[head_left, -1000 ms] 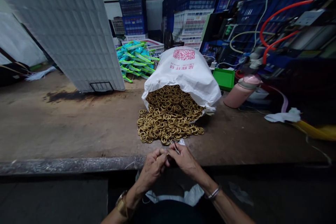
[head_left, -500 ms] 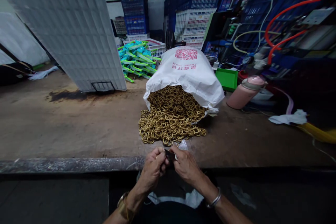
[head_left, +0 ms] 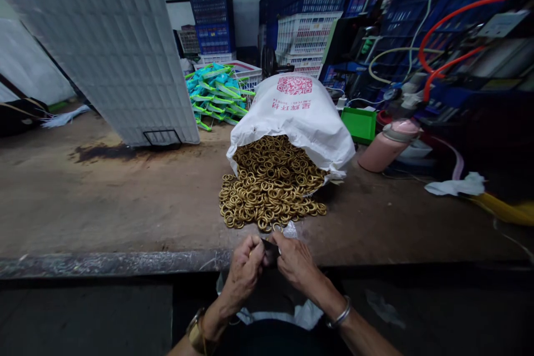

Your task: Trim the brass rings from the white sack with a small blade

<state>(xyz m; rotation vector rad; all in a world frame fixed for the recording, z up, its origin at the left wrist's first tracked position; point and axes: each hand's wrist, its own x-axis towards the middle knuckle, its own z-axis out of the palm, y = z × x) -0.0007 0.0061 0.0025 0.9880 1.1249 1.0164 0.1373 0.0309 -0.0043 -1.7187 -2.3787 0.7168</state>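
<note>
A white sack (head_left: pixel 298 114) lies on its side on the brown workbench (head_left: pixel 104 200), spilling a heap of brass rings (head_left: pixel 269 189) toward me. Just in front of the heap, at the bench's front edge, my left hand (head_left: pixel 245 270) and my right hand (head_left: pixel 297 261) meet, both with fingers pinched closed. Between them is a small dark piece (head_left: pixel 270 247) that both hands grip; I cannot make out what it is. A small clear plastic scrap (head_left: pixel 290 229) lies on the bench just beyond my right fingers.
A large white quilted panel (head_left: pixel 108 44) leans on the bench at the left. Teal and green plastic parts (head_left: pixel 217 94) pile behind the sack. A green tray (head_left: pixel 357 124), a pink bottle (head_left: pixel 386 147), hoses and stacked blue and white crates (head_left: pixel 308 11) crowd the right and back.
A second ago my fingers held a thin metal piece at the edge of the ring heap; since then both hands closed around a small dark piece and stay together.
</note>
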